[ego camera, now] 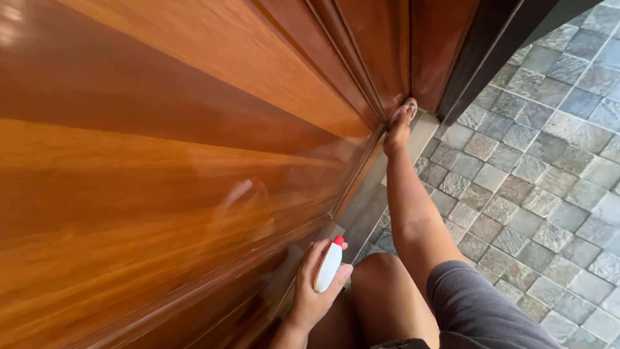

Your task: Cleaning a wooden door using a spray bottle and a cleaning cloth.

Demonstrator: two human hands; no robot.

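My left hand (pixel 311 292) is closed around a small white spray bottle (pixel 327 267) with a red nozzle, held upright close to the lower part of a glossy brown wooden door (pixel 161 161). The nozzle points toward the wood. A faint reflection of the hand and bottle shows on the varnished panel. My right hand is out of the picture.
My bare leg (pixel 413 213) stretches along the door's bottom edge, its foot (pixel 400 123) in a sandal against the door frame. A bent knee (pixel 387 291) and grey shorts (pixel 478 307) are at the bottom. Grey stone paving (pixel 549 168) covers the ground to the right.
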